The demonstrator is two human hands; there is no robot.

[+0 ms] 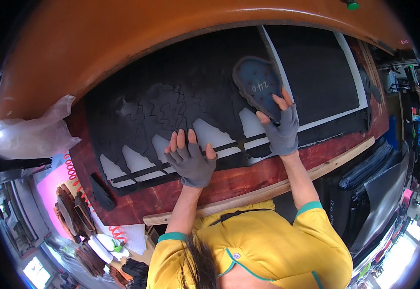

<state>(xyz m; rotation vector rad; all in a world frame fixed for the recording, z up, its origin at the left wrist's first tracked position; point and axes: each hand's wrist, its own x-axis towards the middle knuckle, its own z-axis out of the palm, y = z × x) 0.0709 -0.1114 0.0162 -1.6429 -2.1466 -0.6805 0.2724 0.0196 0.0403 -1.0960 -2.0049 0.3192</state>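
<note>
A blue cutting die (255, 77) with a metal rim rests on the black sheet material (205, 58), its narrow end toward me. My right hand (283, 129), in a grey fingerless glove, grips that narrow end between thumb and fingers. My left hand (191, 164), gloved the same way, lies with fingers stretched out on the near edge of the sheet. Curved cut lines run through the sheet beyond my left hand. Along the near side, pointed gaps show a white surface (212, 134) underneath.
An orange machine part (123, 33) arches over the far side. A wooden strip (267, 188) edges the red board (166, 197). Clear plastic (36, 130) hangs at left, above several stacked brown dies (70, 212). A small dark piece (102, 192) lies at the board's left corner. Folded black sheets (368, 168) are at right.
</note>
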